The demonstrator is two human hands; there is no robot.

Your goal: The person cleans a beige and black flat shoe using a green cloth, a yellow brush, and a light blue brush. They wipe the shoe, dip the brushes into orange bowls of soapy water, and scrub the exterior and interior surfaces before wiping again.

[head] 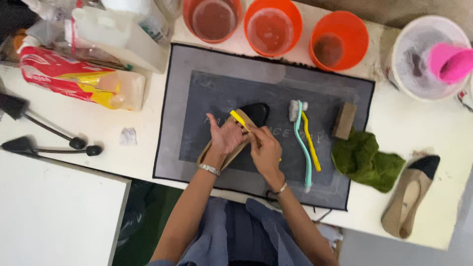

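Observation:
My left hand [225, 135] grips a beige flat shoe with a black toe [255, 113], sole side turned up, over a dark grey mat [197, 88]. In my right hand [266, 150] is a yellow toothbrush [240, 118] whose head rests on the shoe near the black toe. Both hands are close together at the middle of the mat. A silver bracelet sits on each wrist.
Teal and yellow brushes [304, 135], a small wooden brush [344, 120] and a green cloth [367, 160] lie to the right. The matching shoe [410, 194] lies near the table's right edge. Three orange cups [271, 27] and a white bucket [431, 56] stand behind. Shoe trees [44, 140] lie left.

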